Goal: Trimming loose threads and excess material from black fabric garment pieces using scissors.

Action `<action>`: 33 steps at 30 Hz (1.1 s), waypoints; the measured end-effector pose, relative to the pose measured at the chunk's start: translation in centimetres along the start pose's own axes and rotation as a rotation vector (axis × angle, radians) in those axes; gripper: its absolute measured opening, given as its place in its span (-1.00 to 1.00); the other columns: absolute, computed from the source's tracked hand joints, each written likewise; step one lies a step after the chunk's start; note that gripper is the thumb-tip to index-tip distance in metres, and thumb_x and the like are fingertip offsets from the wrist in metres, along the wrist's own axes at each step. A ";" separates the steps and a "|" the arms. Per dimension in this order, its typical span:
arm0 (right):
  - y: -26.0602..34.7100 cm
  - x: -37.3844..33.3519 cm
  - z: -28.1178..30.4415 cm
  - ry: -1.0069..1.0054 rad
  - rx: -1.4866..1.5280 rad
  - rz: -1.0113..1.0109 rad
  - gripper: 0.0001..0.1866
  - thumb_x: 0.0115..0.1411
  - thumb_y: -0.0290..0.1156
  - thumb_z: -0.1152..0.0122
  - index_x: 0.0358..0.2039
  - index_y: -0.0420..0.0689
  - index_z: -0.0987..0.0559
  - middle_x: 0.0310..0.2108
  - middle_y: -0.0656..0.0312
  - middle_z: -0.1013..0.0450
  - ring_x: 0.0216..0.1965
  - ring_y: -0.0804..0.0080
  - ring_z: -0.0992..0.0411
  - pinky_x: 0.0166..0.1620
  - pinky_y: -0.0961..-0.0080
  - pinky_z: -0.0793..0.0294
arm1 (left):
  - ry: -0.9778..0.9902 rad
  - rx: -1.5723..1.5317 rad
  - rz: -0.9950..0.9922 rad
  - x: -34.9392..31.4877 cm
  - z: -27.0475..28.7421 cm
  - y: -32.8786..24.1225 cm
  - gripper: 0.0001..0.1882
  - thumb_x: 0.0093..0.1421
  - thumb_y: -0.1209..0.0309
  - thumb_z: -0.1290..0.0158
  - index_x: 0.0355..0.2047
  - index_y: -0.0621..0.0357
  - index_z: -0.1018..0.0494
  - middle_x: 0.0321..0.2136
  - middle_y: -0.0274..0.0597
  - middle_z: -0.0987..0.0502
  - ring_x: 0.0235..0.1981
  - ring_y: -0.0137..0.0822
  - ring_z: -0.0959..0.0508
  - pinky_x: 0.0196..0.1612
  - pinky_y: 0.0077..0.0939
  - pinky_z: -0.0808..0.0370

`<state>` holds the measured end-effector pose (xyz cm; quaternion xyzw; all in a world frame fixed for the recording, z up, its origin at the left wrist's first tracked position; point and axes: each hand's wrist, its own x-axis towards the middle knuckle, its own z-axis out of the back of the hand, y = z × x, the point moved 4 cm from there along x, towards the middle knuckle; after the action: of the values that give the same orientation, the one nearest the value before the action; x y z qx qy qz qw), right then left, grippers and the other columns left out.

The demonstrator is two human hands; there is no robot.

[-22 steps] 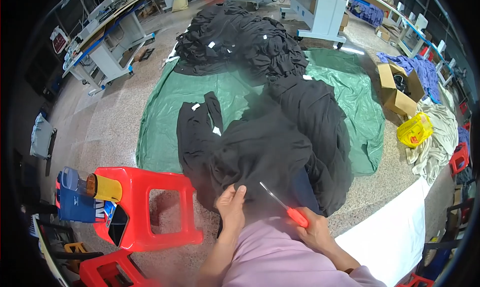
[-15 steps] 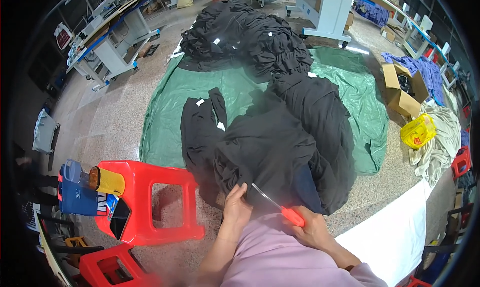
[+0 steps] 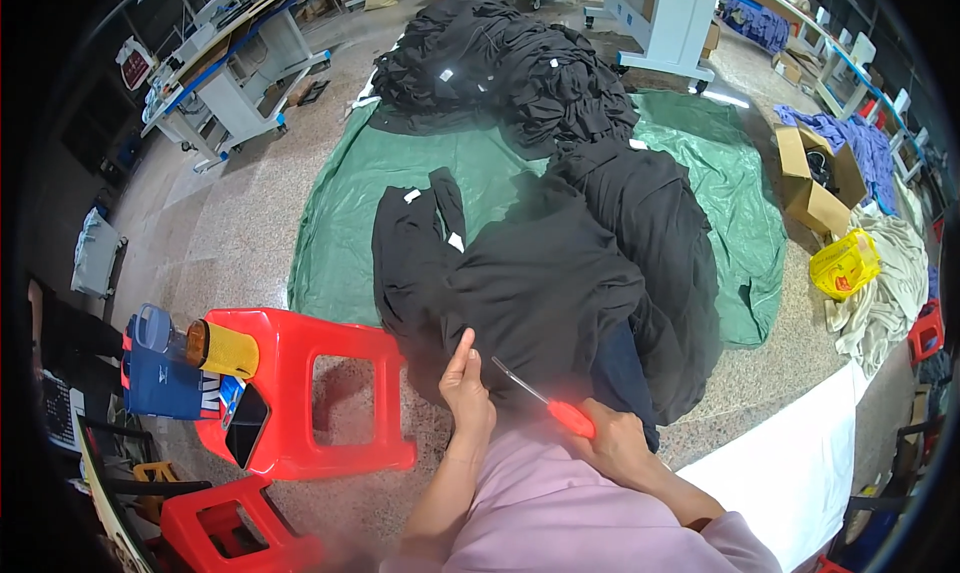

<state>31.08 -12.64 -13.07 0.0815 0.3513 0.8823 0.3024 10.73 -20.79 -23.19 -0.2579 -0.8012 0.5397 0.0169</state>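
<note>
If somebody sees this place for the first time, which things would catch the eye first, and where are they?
Probably the black clothes first, heaped from the centre to the top, largely over a green sheet. Then the red stool at left, with a yellow jar on it. Low in the centre, the right hand holds a red-handled tool, its metal shaft pointing up and left.

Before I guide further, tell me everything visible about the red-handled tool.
The red-handled tool has a plastic-looking handle and a slender, shiny, metal-looking shaft. The right hand grips the handle; the shaft slants forward and leftward, its tip near but apart from the left hand. Black cloth lies beyond; whether the tip touches it is unclear.
</note>
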 end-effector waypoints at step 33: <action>0.4 0.3 0.0 0.007 -0.020 0.015 -0.73 0.04 -0.31 -0.30 -0.31 -0.16 -0.48 -0.46 0.01 -0.48 -0.46 -0.08 -0.49 -0.41 0.12 -0.46 | -0.133 -0.079 0.124 0.4 1.2 0.4 -0.87 0.20 0.52 -0.17 -0.22 0.15 -0.53 -0.44 -0.45 -0.55 -0.51 -0.58 -0.52 -0.57 -0.69 -0.41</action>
<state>30.66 -12.73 -12.85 0.0781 0.3431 0.8883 0.2952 10.18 -21.57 -24.14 -0.2712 -0.8036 0.5237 -0.0798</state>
